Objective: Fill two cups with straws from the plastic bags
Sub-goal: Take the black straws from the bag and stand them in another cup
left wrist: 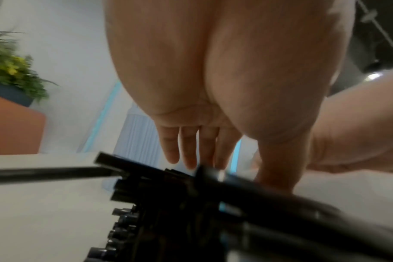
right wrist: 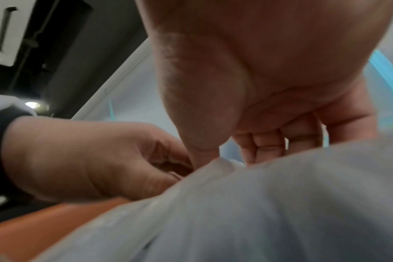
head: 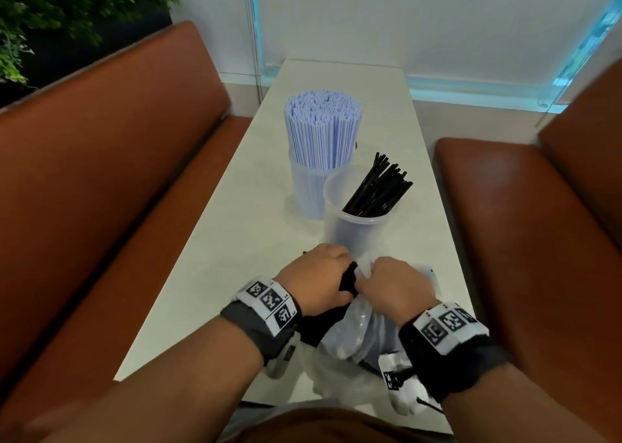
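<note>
On the near end of a long pale table [head: 235,227], between two orange-brown benches, a clear plastic bag [head: 356,331] of black straws was being worked by two bare hands. The bundle of black straws [head: 321,321] still in the bag was gripped by the left hand [head: 316,279], thumb and fingers curled round it where it stuck out of the bag's mouth; in the left wrist view the straw ends [left wrist: 132,187] were seen fanned out below the fingers [left wrist: 188,147]. The bag's crumpled film, just beside that hand, was pinched by the right hand [head: 393,286], and in the right wrist view the pale film [right wrist: 258,203] was seen bunched under the thumb and fingers, though the picture was blurred.

Just beyond the bag, a clear cup [head: 356,220] was seen holding a loose sheaf of black straws [head: 380,188] that leaned to one side, with much of the cup's mouth still open. Behind that cup and touching or nearly touching it, a second cup [head: 308,190] was packed tight with upright blue-and-white straws [head: 323,126].

The task was judged more than half done: the far cup was counted as filled, and the near cup as only partly filled. What was left, as far as could be told, was for the gripped bundle to be drawn free of the bag and stood in the near cup. How many straws remained inside the bag could not be told.
</note>
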Tool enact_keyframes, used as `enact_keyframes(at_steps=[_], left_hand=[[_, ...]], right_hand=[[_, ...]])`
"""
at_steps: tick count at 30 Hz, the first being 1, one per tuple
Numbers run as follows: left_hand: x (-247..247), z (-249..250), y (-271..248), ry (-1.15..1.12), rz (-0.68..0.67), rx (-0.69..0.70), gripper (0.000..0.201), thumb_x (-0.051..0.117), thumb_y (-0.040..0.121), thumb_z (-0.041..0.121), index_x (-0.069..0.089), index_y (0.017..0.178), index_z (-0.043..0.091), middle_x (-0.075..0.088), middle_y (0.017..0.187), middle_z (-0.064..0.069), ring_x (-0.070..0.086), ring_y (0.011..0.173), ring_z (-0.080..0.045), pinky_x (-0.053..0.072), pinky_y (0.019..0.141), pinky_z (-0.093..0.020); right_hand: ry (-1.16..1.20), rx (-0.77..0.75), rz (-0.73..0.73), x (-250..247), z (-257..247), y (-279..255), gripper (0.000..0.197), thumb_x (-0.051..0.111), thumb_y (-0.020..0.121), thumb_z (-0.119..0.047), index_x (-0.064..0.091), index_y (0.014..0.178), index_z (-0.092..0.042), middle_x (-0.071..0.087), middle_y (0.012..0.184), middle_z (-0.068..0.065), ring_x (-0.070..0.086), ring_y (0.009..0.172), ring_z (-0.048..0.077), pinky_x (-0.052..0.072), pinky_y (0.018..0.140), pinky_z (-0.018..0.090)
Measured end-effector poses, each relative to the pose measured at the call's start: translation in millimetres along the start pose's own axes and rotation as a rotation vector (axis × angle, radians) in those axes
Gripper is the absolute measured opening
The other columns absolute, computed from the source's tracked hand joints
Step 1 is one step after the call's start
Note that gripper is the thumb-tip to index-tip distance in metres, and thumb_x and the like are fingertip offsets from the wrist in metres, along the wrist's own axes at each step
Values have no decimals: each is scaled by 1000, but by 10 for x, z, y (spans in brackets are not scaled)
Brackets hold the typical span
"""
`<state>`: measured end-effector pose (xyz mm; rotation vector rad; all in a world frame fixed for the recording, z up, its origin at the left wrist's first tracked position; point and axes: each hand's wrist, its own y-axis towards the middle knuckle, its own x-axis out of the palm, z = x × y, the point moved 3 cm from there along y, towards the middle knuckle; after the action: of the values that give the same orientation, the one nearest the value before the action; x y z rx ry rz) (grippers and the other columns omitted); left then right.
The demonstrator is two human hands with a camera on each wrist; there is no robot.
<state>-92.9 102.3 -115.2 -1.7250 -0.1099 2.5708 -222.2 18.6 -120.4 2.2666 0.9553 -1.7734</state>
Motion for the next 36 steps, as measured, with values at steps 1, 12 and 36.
enact_keyframes(at_steps=[1,12,36], left_hand=[[26,18,23,33,-30,-6,48,67,90,36,55,131,16,54,128,-1,47,121,-21,44,98,-33],[83,229,150,296,-198,-8,30,53,95,9,56,124,7,53,116,-12,56,104,-31,48,83,-40],[-632,-1422,-581,429,-27,-34,22,40,103,44,46,119,30,60,102,7,59,87,-18,40,65,-32]], right_hand=[[39,-18,24,-15,0,6,30,59,89,-43,46,70,-25,51,69,-10,48,61,5,29,50,24],[257,-32,120,-145,-11,2,29,58,92,-30,60,121,-24,66,103,-1,53,86,14,39,74,28],[156,-124,121,-113,-4,78,28,43,101,-37,71,101,-37,62,110,1,58,105,22,50,91,40]])
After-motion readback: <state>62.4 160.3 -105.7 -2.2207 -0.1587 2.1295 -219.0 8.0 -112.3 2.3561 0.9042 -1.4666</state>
